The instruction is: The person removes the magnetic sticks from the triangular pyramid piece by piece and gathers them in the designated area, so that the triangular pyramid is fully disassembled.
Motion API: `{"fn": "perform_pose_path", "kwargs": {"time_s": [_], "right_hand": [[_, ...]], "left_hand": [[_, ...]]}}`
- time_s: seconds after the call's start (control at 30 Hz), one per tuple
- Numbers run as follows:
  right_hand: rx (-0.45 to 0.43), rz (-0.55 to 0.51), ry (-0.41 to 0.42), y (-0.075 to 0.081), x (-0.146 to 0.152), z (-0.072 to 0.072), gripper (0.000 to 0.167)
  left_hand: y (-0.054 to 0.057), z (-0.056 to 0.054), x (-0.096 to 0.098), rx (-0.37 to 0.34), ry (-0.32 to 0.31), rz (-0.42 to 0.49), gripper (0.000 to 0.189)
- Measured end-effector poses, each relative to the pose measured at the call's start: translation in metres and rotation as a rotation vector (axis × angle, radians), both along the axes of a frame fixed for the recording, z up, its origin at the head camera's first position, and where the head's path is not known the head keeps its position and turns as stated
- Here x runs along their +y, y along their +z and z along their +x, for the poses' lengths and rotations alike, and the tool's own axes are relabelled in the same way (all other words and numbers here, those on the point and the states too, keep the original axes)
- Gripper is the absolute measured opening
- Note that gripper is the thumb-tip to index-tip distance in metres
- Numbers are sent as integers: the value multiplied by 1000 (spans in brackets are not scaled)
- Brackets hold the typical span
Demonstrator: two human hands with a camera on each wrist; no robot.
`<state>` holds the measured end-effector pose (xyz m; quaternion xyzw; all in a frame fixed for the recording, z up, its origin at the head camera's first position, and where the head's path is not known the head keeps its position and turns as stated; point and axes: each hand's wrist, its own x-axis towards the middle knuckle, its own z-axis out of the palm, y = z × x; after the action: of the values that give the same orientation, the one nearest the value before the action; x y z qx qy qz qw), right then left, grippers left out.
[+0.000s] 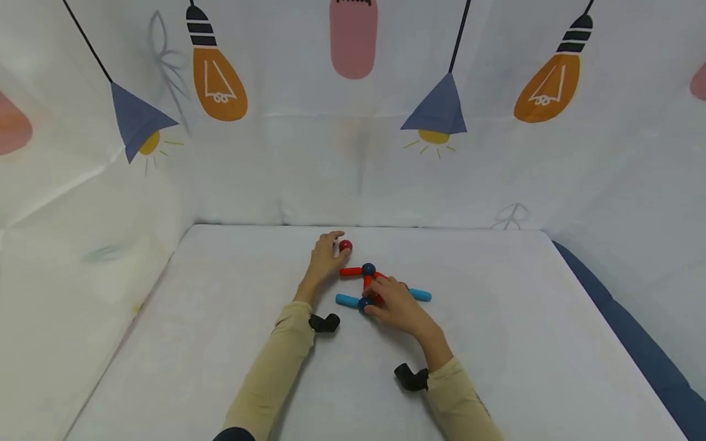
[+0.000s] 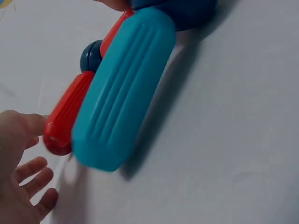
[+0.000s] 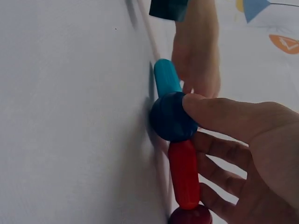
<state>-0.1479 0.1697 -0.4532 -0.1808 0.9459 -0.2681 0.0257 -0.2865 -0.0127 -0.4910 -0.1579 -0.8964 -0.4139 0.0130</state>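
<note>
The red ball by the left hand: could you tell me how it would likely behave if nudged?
The red ball looks round and smooth, so it would probably roll freely on the flat white tabletop. It appears small, likely light. The left hand beside it might stop it.
</note>
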Motion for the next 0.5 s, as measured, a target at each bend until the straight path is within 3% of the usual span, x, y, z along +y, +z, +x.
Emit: {"fn": "perform_pose_path", "kwargs": {"time_s": [0.1, 0.2, 0.27, 0.37, 0.5], "right_hand": [[-6, 1, -11, 0, -3, -4, 24], [-18, 0, -14, 0, -3, -5, 24], [-23, 1, -15, 0, -3, -4, 23], [-26, -8, -16, 0, -4, -5, 21], [-34, -14, -8, 0, -5, -7, 20]], "left_hand": [[7, 9, -15, 16, 36, 76, 45], [19, 28, -35, 9, 65, 177, 34], [27, 43, -45, -26, 43, 235, 28], [35, 61, -55, -91, -92, 215, 26], [32, 74, -54, -207, -358, 65, 32]]}}
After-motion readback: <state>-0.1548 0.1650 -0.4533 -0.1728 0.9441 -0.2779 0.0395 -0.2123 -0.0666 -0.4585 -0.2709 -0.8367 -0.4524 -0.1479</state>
